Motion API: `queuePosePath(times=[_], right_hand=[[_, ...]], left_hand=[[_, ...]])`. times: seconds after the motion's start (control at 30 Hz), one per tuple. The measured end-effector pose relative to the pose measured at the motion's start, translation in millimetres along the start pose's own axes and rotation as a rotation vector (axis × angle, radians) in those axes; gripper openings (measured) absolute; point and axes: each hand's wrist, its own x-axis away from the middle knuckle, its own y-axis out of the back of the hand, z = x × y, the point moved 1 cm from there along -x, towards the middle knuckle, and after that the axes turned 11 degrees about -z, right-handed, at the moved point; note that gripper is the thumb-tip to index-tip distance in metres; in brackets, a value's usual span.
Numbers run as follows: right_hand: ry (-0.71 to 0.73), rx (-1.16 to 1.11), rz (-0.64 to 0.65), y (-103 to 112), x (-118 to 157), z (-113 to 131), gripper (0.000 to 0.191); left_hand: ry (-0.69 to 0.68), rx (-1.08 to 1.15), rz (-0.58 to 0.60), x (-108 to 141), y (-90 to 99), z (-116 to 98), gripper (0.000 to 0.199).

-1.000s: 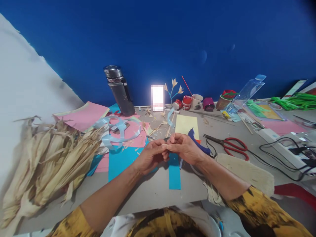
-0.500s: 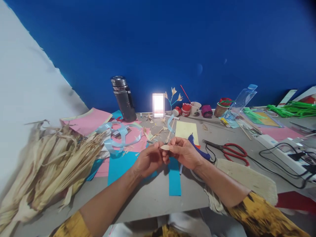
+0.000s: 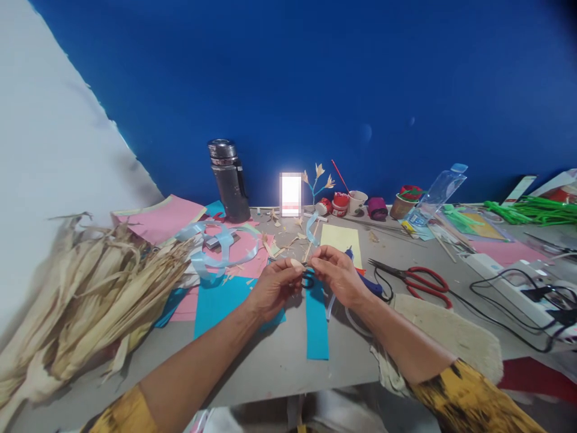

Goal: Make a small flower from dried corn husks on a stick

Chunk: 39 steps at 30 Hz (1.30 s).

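My left hand (image 3: 274, 288) pinches a small pale husk piece (image 3: 296, 263) between thumb and fingers, above the table. Close beside it is my right hand (image 3: 336, 275), its thumb and fingers pressed together near the husk piece; what lies between them is too small to make out. A small dark looped object (image 3: 308, 279), perhaps scissor handles, shows between the hands. Beneath them lie a blue paper strip (image 3: 318, 325) and a larger blue sheet (image 3: 220, 307).
Dried corn husks (image 3: 90, 300) are heaped at the left, with a flask (image 3: 229, 183) behind. Red-handled scissors (image 3: 426, 281), a blue glue gun (image 3: 372, 282), a white power strip (image 3: 505, 288) and a plastic bottle (image 3: 439, 192) stand or lie to the right.
The husk piece, held between both hands before, now sits in my left fingertips. My right hand has shifted slightly away from it, and the dark looped object has come into sight.
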Motion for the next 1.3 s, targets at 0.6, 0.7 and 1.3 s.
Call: queuePosePath(times=[0.6, 0.7, 1.3], right_hand=[[0.087, 0.274, 0.014, -5.6, 6.1, -1.7, 0.022], [0.233, 0.575, -0.029, -2.9, 3.9, -2.9, 0.008], [0.014, 0.271, 0.091, -4.4, 0.6, -6.0, 0.035]], left_hand=[[-0.108, -0.042, -0.099, -3.2, 3.4, 1.6, 0.024], [-0.229, -0.162, -0.200, -8.3, 9.2, -2.7, 0.020], [-0.473, -0.586, 0.009, 3.8, 4.1, -2.6, 0.042]])
